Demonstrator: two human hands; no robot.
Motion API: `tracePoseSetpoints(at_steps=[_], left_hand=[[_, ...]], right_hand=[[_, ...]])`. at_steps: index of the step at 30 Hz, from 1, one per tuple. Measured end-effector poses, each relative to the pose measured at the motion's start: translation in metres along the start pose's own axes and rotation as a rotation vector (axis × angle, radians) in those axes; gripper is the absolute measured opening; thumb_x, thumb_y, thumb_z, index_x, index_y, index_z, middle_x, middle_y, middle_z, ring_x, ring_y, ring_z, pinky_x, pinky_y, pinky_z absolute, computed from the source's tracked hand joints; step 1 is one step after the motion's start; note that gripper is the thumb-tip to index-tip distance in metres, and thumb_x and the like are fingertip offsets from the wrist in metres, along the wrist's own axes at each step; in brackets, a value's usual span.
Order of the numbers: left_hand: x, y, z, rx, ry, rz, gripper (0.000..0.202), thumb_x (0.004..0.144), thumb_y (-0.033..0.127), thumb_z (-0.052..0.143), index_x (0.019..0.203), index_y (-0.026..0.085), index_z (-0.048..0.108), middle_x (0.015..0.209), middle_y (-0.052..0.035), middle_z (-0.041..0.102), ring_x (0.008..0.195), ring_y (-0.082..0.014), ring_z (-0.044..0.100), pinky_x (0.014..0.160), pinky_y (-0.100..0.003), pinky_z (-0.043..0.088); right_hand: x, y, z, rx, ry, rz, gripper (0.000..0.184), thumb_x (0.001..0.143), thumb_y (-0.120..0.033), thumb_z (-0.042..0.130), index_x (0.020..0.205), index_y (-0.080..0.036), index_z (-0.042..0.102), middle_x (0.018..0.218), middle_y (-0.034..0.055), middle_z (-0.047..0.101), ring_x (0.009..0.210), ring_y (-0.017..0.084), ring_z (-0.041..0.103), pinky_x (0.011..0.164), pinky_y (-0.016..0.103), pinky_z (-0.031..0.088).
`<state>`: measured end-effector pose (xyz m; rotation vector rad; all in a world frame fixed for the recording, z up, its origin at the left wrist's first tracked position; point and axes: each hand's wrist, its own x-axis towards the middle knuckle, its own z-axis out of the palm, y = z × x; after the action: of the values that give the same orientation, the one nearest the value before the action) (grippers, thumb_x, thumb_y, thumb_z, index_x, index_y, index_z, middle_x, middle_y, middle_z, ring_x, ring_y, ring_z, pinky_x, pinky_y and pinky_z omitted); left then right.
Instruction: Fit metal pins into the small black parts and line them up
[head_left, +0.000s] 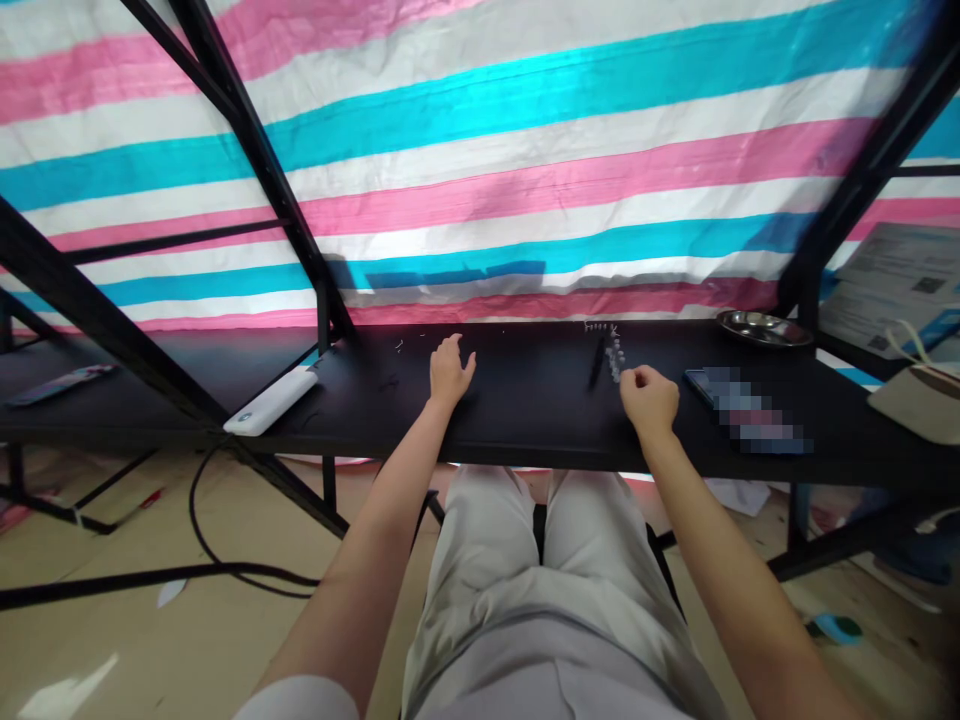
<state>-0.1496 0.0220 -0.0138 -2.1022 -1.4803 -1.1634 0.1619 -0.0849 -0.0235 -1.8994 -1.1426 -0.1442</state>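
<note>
My left hand [450, 372] rests palm down over the black tabletop [525, 400], thumb apart from the fingers, and holds nothing that I can see. To its left lie a few tiny light bits [399, 346]. My right hand [649, 400] is closed in a fist at the near end of a line of small clear pieces [615, 355]. Whatever its fingers hold, if anything, is hidden. Just left of that line lies a dark pen-like stick [598, 362]. A row of small whitish pieces [598, 325] is near the table's back edge.
A phone with a blurred screen [750, 410] lies right of my right hand, with a shiny metal dish [765, 328] behind it. A long white device [271, 402] is at the left, beside a black metal post [255, 150]. Striped sheeting [525, 180] hangs behind the table.
</note>
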Motion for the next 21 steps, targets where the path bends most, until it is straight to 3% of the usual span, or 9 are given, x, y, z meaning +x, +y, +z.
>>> tracePoseSetpoints(at_steps=[4,8,13,21], left_hand=[[-0.001,0.002,-0.001,0.015,-0.056,0.047,0.036,0.087,0.032,0.045,0.117,0.013,0.045,0.094,-0.0108,0.056,0.091,-0.0225,0.055,0.081,-0.035,0.041],[-0.001,0.006,-0.003,0.041,-0.127,0.069,0.035,0.089,0.031,0.039,0.119,0.014,0.045,0.1,-0.0123,0.057,0.097,-0.0235,0.054,0.085,-0.035,0.039],[-0.002,0.013,-0.003,0.037,-0.218,0.173,0.036,0.089,0.028,0.036,0.122,0.014,0.044,0.101,-0.0131,0.057,0.099,-0.0241,0.053,0.087,-0.036,0.039],[-0.002,0.018,-0.001,0.05,-0.274,0.375,0.035,0.09,0.025,0.031,0.118,0.012,0.047,0.101,-0.0136,0.057,0.095,-0.0241,0.053,0.083,-0.036,0.04]], right_hand=[[0.006,0.004,0.001,-0.083,-0.166,0.148,0.021,0.074,-0.033,0.048,0.084,-0.019,0.061,0.075,0.0073,0.064,0.07,0.02,0.055,0.063,0.029,0.036],[0.008,0.008,0.005,-0.183,-0.255,0.123,0.033,0.076,-0.033,0.048,0.102,-0.017,0.058,0.088,0.0114,0.065,0.084,0.025,0.059,0.071,0.033,0.04],[0.01,0.01,0.011,-0.285,-0.299,0.032,0.03,0.076,-0.034,0.049,0.097,-0.015,0.061,0.096,0.0142,0.065,0.093,0.028,0.058,0.075,0.036,0.04],[0.015,0.009,0.015,-0.328,-0.324,0.027,0.03,0.079,-0.038,0.049,0.096,-0.017,0.061,0.096,0.0133,0.064,0.093,0.027,0.057,0.076,0.037,0.039]])
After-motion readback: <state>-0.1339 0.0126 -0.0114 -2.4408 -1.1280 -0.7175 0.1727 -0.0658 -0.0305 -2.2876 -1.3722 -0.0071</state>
